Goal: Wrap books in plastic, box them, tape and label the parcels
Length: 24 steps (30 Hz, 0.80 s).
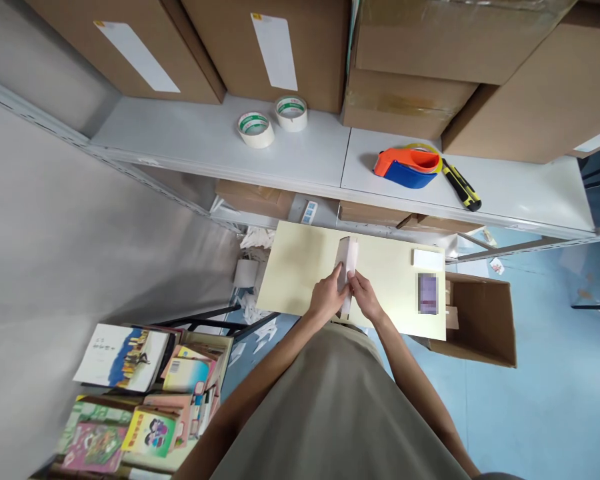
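Note:
Both my hands are at a pale, whitish-pink book [349,253], held on edge above the near middle of a cream-coloured table [297,267]. My left hand [326,295] grips its left side, with the thumb laid along the cover. From the right, my right hand [366,297] pinches the book's edge with bent fingers. The lower end of the book is partly hidden by the hands. On the table's right side lie a white slab-like item [427,259] and a blurred-out purple item [427,293].
A shelf [195,143] spans the front, bearing large cartons [405,93], two tape rolls [256,130], an orange-blue tape dispenser [410,168] and a yellow-black box cutter [461,185]. Right of the table stands an open cardboard box [511,327]. Stacked books [150,432] fill the lower left.

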Available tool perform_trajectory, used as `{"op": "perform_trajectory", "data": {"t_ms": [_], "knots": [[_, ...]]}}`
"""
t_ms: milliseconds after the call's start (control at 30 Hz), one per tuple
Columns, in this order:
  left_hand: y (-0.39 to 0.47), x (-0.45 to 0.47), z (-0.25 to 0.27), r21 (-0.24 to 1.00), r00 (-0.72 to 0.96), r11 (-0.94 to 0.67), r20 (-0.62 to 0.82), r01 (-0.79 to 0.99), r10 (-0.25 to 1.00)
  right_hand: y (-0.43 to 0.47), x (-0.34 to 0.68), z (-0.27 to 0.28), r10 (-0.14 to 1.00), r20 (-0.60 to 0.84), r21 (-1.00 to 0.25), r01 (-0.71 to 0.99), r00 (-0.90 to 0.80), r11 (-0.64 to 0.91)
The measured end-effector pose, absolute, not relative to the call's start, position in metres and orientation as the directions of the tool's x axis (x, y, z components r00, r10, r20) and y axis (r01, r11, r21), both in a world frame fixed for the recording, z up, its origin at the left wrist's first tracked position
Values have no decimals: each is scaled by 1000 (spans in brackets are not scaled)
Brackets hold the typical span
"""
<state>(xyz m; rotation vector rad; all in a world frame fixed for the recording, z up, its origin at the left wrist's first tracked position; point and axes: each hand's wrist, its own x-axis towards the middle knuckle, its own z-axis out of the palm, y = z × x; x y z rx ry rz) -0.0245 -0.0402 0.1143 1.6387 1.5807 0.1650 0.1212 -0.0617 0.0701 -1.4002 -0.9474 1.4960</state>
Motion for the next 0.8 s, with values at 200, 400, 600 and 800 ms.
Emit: {"op": "perform_trajectory", "data": {"t_ms": [200,400,600,800], "knots": [[-38,-42,103,776,132,264,-405,573,905,-63,104,70,899,-430,-881,-177,-86,-438],[-26,-96,70,884,69,361,-397,295,915,-58,110,58,857,-480,-819,-255,-187,-514],[-15,-164,52,915,219,401,-401,45,890,-48,114,13,753,-651,-757,-164,101,-632],[1,-207,25,902,204,423,-432,88,879,-36,53,-16,754,-655,-732,-217,-36,-646]]}}
